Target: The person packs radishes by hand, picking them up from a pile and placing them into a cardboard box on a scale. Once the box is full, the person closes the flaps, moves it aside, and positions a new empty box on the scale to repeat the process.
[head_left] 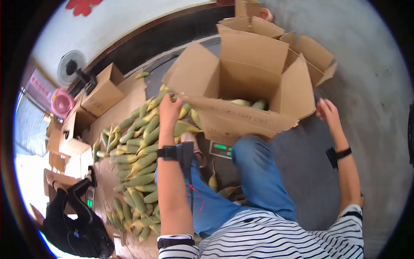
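Note:
A tall cardboard box (248, 116) stands in front of my knees with its flaps spread; a few green radishes (260, 104) show inside. At the left corner of its front flap is my left hand (169, 108), with fingers bent and closed. Whether they grip the flap or a radish behind it is hidden. A large heap of green radishes (140, 159) lies along my left side. To the right of the box, my right hand (329, 111) hangs in the air close to the side flap, fingers loosely curled and apart, holding nothing visible.
Under the box, a scale display (221, 147) glows green. More open cartons (308, 58) stand behind at the right. On the left are further boxes (103, 90), a fan (72, 67), a pink basin (62, 102) and a person in black (77, 228) beside another scale.

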